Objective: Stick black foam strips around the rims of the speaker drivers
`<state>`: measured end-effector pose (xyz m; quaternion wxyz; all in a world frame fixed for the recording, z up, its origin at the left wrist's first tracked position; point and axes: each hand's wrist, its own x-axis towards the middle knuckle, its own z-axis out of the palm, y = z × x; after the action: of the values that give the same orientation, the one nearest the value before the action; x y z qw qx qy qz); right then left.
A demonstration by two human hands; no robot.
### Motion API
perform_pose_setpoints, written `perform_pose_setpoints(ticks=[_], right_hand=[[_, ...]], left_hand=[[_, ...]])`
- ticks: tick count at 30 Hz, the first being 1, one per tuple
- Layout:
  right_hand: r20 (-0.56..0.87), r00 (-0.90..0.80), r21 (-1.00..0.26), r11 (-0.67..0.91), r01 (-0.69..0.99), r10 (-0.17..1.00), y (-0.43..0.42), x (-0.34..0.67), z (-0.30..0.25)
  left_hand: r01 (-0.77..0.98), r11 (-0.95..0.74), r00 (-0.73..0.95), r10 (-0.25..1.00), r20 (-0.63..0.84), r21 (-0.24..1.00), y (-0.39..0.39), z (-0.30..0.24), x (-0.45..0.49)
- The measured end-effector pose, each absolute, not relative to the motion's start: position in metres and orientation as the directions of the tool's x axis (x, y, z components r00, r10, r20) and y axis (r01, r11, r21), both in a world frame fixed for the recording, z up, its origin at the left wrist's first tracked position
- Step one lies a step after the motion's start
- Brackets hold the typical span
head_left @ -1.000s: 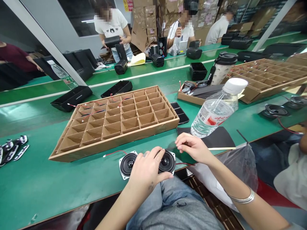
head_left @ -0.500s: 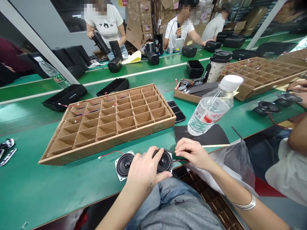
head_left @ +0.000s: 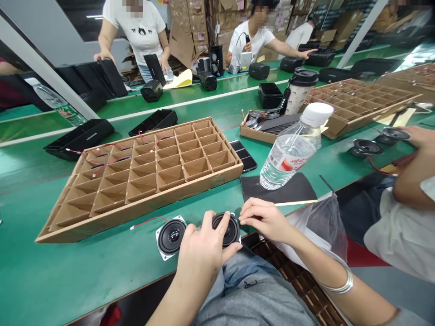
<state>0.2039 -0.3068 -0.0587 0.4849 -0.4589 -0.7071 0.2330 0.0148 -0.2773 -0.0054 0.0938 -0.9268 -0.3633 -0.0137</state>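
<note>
Near the front edge of the green table, my left hand (head_left: pixel 202 242) is closed on a round black speaker (head_left: pixel 232 230) with a pale metal frame, its fingers lying over the cone. To the left of that hand lies a second speaker (head_left: pixel 171 236), face up, with a red wire and white plug trailing from it. My right hand (head_left: pixel 263 217) is at the right rim of the held speaker, thumb and fingertips pinched together. Whatever sits in that pinch is too small or hidden to make out.
A divided cardboard tray (head_left: pixel 146 181) with several wired parts stands behind my hands. A water bottle (head_left: pixel 288 151) rests on a black sheet (head_left: pixel 302 183), near a phone (head_left: pixel 243 156). At right, a co-worker's hand (head_left: pixel 416 136) touches a speaker. A plastic bag (head_left: pixel 321 222) hangs off the edge.
My right fingertips have come closer to the held speaker's rim, and the red wire seen there earlier is now hidden. The camera view has shifted slightly. Across the table, a person's arm reaches farther right.
</note>
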Motion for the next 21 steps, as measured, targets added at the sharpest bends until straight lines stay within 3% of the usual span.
perform_pose_setpoints(ticks=[13,21], right_hand=[[0.450,-0.182,-0.743,0.479,0.467,0.874,-0.307,0.200,-0.050],[0.207,-0.277,-0.723,0.338,0.603,0.938,-0.306,0.201,-0.023]], left_hand=[[0.657,-0.705,0.743,0.665,0.074,-0.267,-0.291,-0.009,0.019],[0.662,-0.697,0.739,0.668,0.087,-0.275,-0.296,-0.012,0.019]])
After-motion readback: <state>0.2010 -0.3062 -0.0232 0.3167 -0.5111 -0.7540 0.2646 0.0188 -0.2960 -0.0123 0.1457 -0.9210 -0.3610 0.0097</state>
